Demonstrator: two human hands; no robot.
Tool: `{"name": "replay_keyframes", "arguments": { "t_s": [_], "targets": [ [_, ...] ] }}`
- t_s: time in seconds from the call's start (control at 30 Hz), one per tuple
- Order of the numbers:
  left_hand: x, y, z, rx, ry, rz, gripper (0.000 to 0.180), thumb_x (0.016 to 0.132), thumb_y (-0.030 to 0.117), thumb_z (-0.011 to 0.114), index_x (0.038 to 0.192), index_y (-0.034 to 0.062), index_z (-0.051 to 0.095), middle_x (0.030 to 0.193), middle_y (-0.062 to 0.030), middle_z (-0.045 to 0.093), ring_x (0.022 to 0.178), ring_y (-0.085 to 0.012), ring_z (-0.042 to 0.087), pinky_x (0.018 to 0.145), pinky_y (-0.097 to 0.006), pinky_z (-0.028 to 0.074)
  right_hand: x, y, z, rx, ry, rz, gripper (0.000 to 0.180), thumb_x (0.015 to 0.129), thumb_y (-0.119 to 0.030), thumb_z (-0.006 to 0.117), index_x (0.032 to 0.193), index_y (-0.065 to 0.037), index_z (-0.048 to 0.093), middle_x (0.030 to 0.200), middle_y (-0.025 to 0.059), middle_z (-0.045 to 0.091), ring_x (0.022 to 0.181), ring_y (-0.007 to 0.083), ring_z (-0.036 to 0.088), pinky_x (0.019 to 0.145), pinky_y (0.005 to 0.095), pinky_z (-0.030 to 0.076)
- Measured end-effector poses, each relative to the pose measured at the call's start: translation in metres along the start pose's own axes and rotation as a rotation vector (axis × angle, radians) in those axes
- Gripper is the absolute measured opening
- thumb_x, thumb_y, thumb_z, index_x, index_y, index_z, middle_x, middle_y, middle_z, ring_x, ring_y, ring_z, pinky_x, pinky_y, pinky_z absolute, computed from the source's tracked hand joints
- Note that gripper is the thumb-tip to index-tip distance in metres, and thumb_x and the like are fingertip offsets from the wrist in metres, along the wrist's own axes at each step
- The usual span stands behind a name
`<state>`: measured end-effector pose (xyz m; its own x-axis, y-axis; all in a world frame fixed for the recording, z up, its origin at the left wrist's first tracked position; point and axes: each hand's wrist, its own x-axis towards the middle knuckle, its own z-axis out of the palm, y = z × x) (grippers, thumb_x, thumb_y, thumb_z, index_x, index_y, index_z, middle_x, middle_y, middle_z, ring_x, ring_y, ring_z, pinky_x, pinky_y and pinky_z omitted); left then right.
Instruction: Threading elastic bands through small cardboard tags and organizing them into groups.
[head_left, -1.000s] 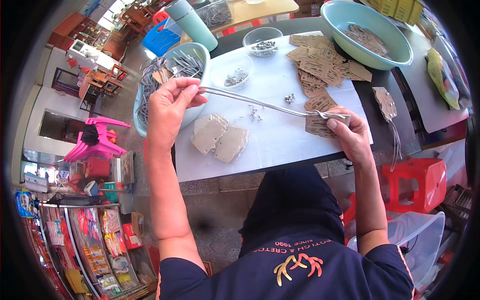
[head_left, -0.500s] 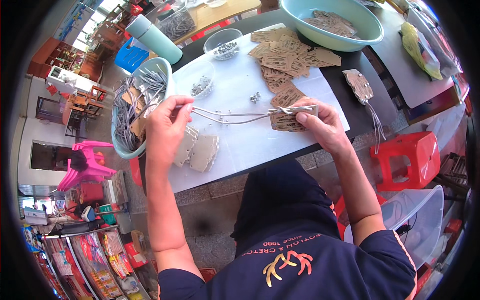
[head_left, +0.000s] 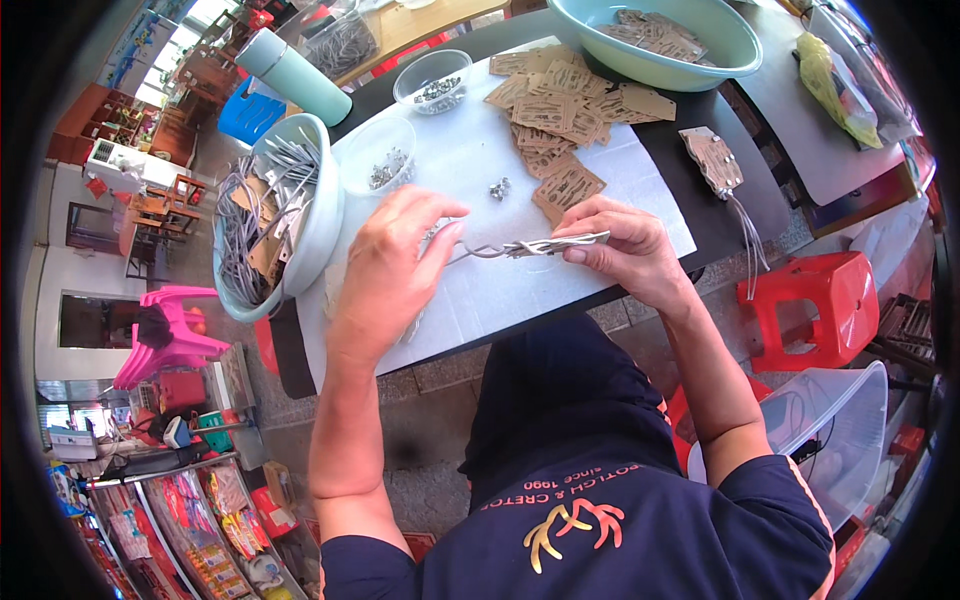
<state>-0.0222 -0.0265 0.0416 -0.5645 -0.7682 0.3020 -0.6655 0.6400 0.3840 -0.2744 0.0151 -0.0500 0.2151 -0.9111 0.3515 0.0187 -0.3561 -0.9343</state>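
Note:
Between the thumb and fingers of my right hand [head_left: 625,247] is a brown cardboard card, seen nearly edge-on, with grey cord [head_left: 540,245] wrapped around it. A length of that cord runs leftward from the card toward my left hand [head_left: 395,275]. The left thumb and forefinger are curved and apart beside the cord; whether other fingers touch it is hidden. Below both hands lies a white sheet [head_left: 480,320] on the dark table. Grey-brown cards [head_left: 333,285] are mostly hidden under my left hand. A small heap of metal bits [head_left: 499,188] sits on the sheet.
At left stands a pale blue basin [head_left: 332,200] of grey cords and cards. Two clear bowls [head_left: 405,130] of small metal parts and a mint bottle [head_left: 300,80] are behind. Brown cards [head_left: 560,110] pile up near a green basin [head_left: 690,75]. A red stool [head_left: 840,300] stands right.
My left hand has moved right and down, closer to the card, its pinch on the cord loosened. The card has tipped edge-on, and the stretched cord between the hands is shorter.

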Motion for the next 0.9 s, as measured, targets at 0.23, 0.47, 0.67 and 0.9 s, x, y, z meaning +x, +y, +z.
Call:
{"name": "replay_keyframes", "arguments": {
  "t_s": [0.23,0.47,0.67,0.9],
  "targets": [
    [0.002,0.079,-0.001,-1.182,0.061,0.298,0.008,0.092,0.003,0.053,0.092,0.0021,0.061,0.091,-0.0183,0.064,0.086,-0.028,0.064,0.081,-0.036,0.051,-0.004,0.001,0.004,0.114,0.085,0.089,0.016,0.084,-0.004,0.072,0.099,-0.001,0.071,0.098,0.0052,0.065,0.091,0.0111,0.058,0.08,0.024,0.045],
    [-0.035,0.121,0.016,-1.996,-0.059,0.326,0.042,0.096,0.028,0.044,0.104,-0.0096,0.061,0.1,-0.0306,0.058,0.101,-0.0255,0.057,0.103,-0.033,0.034,-0.002,0.005,0.006,0.156,0.12,0.114,0.015,0.086,-0.004,0.07,0.1,0.002,0.069,0.098,0.0046,0.065,0.091,0.0105,0.057,0.082,0.0234,0.044],
    [-0.053,0.134,0.034,-2.039,-0.117,0.096,0.036,0.095,0.026,0.049,0.1,-0.0074,0.06,0.098,-0.0249,0.058,0.096,-0.022,0.056,0.096,-0.031,0.036,-0.005,0.013,0.001,0.167,0.141,0.07,0.017,0.088,-0.006,0.068,0.103,0.003,0.068,0.099,0.005,0.063,0.091,0.0106,0.057,0.083,0.0245,0.045],
    [-0.06,0.124,0.03,-2.08,-0.256,-0.093,0.029,0.093,0.024,0.055,0.095,-0.0048,0.059,0.094,-0.0182,0.057,0.09,-0.0179,0.055,0.088,-0.03,0.039,-0.005,0.016,0.005,0.192,0.139,0.042,0.015,0.088,-0.007,0.068,0.099,0.002,0.069,0.098,0.0042,0.063,0.087,0.0107,0.055,0.078,0.0254,0.043]
  ]
}}
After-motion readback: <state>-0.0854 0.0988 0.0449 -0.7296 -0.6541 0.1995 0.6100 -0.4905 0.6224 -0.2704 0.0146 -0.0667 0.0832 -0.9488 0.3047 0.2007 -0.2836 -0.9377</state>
